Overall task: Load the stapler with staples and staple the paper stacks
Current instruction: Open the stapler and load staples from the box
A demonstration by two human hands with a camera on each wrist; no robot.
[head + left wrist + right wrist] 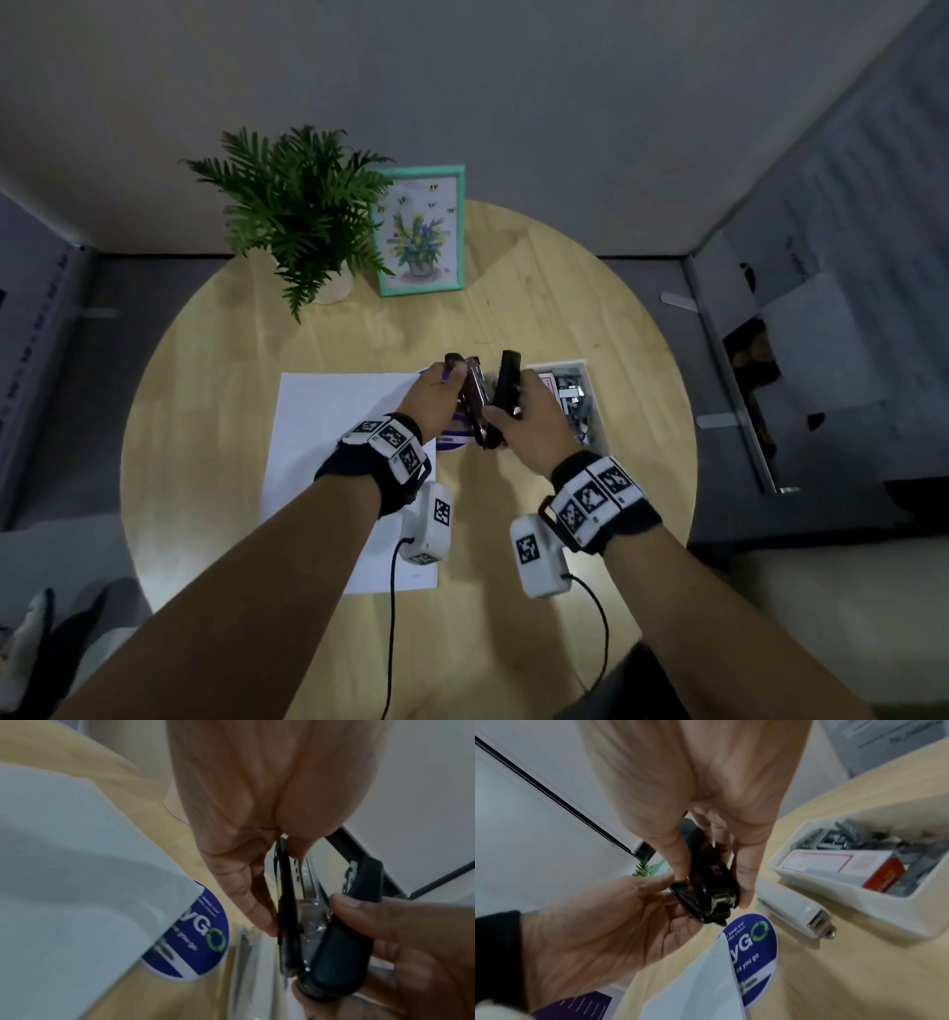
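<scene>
Black stapler (488,398) held above the counter (539,288), hinged open in a V. Left hand (434,398) fingers curled round the base and metal staple channel; right hand (534,416) fingers grip the black top cover. White paper stack (328,437) lies below left, over a blue round sticker (755,949). White tray (834,902) of loose staples (875,839) sits right, a white stapler (795,908) just beside it.

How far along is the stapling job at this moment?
Done: the black stapler is lifted and hinged open. In hand: left hand holds its base, right hand its top. Left: taking staples from the tray, loading, closing, then stapling the paper.
</scene>
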